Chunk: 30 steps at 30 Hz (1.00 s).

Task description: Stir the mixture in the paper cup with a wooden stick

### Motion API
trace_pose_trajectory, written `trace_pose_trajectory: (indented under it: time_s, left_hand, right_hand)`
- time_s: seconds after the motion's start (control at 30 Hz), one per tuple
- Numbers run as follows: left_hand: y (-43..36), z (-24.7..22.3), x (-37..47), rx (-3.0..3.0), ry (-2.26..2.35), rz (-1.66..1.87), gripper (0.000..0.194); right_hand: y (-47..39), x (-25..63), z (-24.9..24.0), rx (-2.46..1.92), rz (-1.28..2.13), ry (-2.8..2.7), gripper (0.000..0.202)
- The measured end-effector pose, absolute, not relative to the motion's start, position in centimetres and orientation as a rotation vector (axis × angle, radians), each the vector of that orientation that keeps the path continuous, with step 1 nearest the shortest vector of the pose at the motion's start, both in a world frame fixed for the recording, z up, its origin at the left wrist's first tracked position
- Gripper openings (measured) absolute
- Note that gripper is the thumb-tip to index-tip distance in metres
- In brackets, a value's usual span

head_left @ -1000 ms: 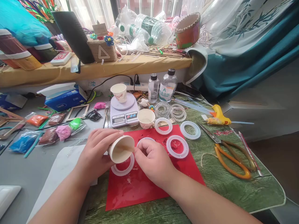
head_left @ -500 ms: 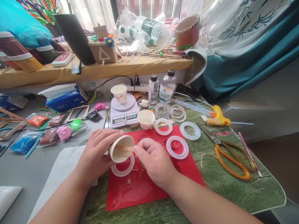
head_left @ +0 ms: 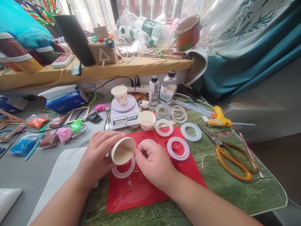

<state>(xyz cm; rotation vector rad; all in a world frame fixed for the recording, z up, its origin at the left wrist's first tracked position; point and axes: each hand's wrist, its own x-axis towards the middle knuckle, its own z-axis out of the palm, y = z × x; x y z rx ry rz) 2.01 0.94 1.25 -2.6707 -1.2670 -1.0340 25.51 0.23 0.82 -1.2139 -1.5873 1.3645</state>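
Observation:
My left hand is wrapped round a white paper cup, tipped on its side with its mouth toward the right. Between the pinched thumb and finger of my right hand is a thin wooden stick reaching into the cup. Under the cup, partly covered, a translucent ring mold lies on a red mat. Another ring mold rests on the mat to the right of my right hand, and one more is partly hidden behind that hand.
A kitchen scale carries a paper cup; a second cup stands beside it. Clear bottles are behind. Large scissors and a yellow glue gun lie at right. Bagged colored clay lies left.
The cup and both hands stay nearly in place. My right hand and the stick have shifted very slightly, and the view has moved a little.

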Motion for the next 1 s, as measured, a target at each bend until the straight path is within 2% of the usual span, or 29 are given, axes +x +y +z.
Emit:
trace_pose_trajectory:
  time_s: [0.27,0.47,0.57,0.73,0.8,1.0]
  left_hand:
    - [0.77,1.15,1.78,-2.679,-1.291,-1.016,0.048]
    - [0.86,0.92,1.60,-2.676,-1.306,-1.032,0.051]
    - [1.01,0.98,1.75,-2.682,-1.295,-1.041,0.050]
    - [0.98,1.13,2.07,-2.696,-1.262,-1.038,0.048]
    - [0.95,1.09,2.07,-2.691,-1.254,-1.041,0.050]
    - [0.97,0.87,1.78,-2.668,-1.255,-1.066,0.050]
  right_hand:
    - [-0.05,25.22,1.33,-1.151,1.695,-1.422,0.030]
    - [-0.19,25.09,1.51,-1.044,1.797,-1.328,0.030]
    - [-0.09,25.39,1.45,-1.078,1.606,-1.384,0.031]
    - [0.17,25.95,1.08,-1.126,1.099,-1.677,0.030]
    - [0.17,25.90,0.90,-1.111,1.021,-1.754,0.033]
    - [-0.16,25.20,0.92,-1.140,1.479,-1.567,0.028]
